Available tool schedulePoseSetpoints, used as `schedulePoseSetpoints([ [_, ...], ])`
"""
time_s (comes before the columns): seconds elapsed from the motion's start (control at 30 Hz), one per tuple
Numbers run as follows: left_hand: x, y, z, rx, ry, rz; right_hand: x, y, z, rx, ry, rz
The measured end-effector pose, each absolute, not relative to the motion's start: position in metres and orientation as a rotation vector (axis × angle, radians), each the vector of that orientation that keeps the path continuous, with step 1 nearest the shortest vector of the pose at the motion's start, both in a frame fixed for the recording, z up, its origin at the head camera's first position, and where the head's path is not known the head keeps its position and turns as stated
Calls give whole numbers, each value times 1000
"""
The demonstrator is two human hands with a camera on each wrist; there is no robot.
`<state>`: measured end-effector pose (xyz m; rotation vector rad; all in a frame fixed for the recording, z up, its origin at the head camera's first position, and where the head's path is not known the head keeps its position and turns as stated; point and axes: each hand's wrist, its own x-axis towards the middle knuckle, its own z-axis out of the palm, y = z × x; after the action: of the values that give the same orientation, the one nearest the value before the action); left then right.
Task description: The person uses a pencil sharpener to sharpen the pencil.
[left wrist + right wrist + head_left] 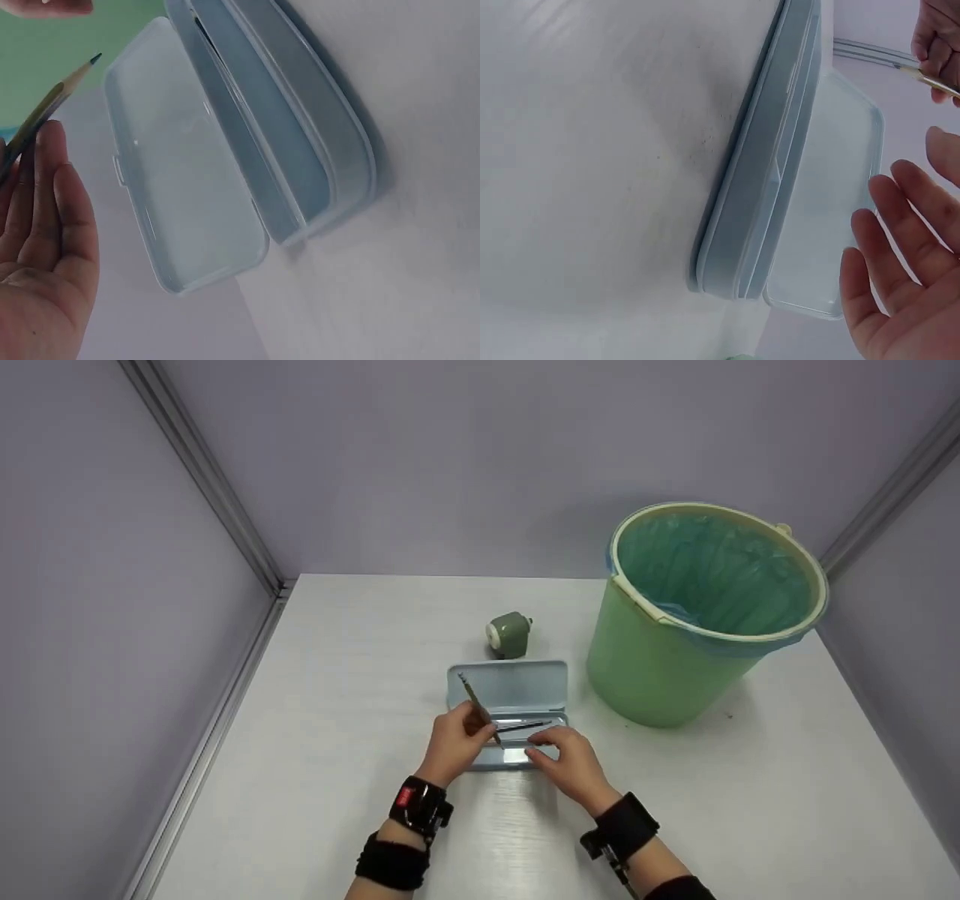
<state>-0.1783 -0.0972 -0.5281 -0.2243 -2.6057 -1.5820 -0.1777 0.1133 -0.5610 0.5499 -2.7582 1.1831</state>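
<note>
My left hand (pixel 455 741) pinches a pencil (pixel 474 695) over the left part of an open light-blue pencil case (pixel 517 682). The sharpened dark tip of that pencil shows in the left wrist view, pointing toward the other hand. Fingers loosely bent and apart, my right hand (pixel 571 763) hovers over the right end of the case and holds nothing. A slim dark stick (pixel 529 726), like another pencil, lies lengthwise inside the case. The lid is tipped back, away from me. Both hands cover parts of the case's lower tray in the head view.
Just behind the case sits a small green device (pixel 511 636) with a round cream face and a small knob. To the right stands a large green bin (pixel 645 682) lined with a bag. Dark specks (pixel 705 141) dot the white table in front of the case.
</note>
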Motion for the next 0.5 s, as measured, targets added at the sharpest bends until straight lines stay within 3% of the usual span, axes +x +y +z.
schedulePoseSetpoints([
  [0.5, -172, -86, -534, 55, -2116, -2371, -174, 111, -556, 433, -2579, 1651],
])
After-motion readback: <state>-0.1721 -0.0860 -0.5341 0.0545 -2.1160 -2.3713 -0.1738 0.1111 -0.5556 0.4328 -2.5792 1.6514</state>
